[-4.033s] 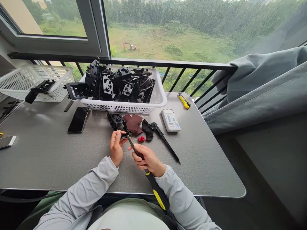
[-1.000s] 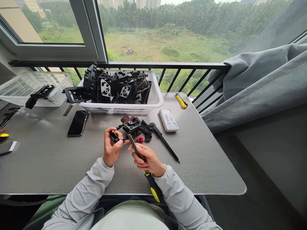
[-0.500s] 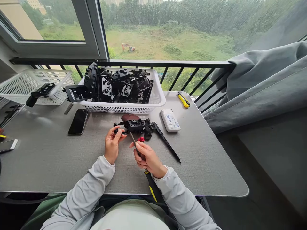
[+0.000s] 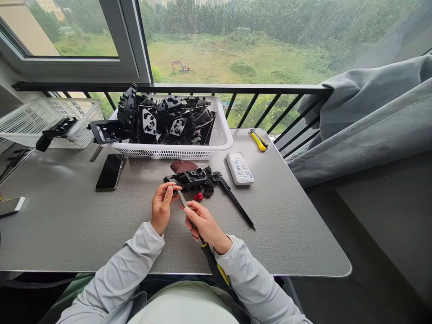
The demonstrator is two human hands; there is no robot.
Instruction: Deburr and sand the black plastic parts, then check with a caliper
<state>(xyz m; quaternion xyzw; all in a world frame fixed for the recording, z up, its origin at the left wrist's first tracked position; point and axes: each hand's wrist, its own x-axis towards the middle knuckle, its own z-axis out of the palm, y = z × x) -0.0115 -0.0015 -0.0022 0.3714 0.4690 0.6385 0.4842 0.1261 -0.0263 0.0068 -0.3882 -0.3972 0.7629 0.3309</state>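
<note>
Our right hand [image 4: 206,223] is closed around a flat file [image 4: 187,215], its yellow-and-black handle running down past our wrist, its bare tip just beside our left fingers. Our left hand [image 4: 161,209] is raised and pinches the end of a black moulded plastic part [image 4: 189,178], which reaches away from the fingertips toward the far side of the table. The part is ribbed and holed, and our fingers hide the pinched end, so we cannot make out its shape there. We cannot tell whether its far end touches what lies beneath.

Just past it are a small red piece [image 4: 199,196], a sheet of brown sandpaper [image 4: 182,166] and a black caliper [image 4: 235,202]. Farther on we see a white box [image 4: 239,168], a phone [image 4: 110,172] and a yellow utility knife [image 4: 258,140]. A white plastic basket [image 4: 168,151] holds a heap of similar black parts against the railing [image 4: 270,89].
</note>
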